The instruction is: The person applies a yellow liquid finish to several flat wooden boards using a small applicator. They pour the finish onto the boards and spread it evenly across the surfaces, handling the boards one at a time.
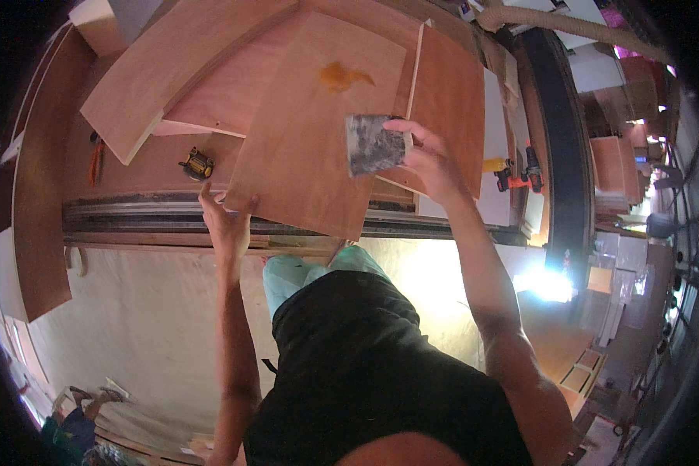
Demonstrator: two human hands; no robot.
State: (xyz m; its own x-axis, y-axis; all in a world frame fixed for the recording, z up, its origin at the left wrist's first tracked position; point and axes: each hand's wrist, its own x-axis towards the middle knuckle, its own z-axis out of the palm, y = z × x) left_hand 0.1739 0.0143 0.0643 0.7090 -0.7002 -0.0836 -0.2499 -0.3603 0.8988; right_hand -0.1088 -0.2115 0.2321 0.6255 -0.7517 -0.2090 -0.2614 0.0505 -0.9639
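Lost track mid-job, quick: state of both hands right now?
Left hand: fingers spread at the near-left corner of the wooden panel; whether it grips cannot be told.
Right hand: closed, holding a stained grey square plate.

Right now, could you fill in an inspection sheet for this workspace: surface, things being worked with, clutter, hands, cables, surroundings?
Surface: brown work surface, with several wooden panels lying across it.
Job's things: wooden board bearing an orange-brown patch; thin, dark grey plate, perhaps a scraper.
Clutter: yellow-and-black tool, perhaps a tape measure, left of the board; orange-and-black power tool at right.
Hands: left hand at the board's near left corner, grip unclear; right hand holds the plate.
Cables: none made out clearly; ribbed hose at upper right.
Surroundings: pale floor; bright glare at right; another person at lower left.
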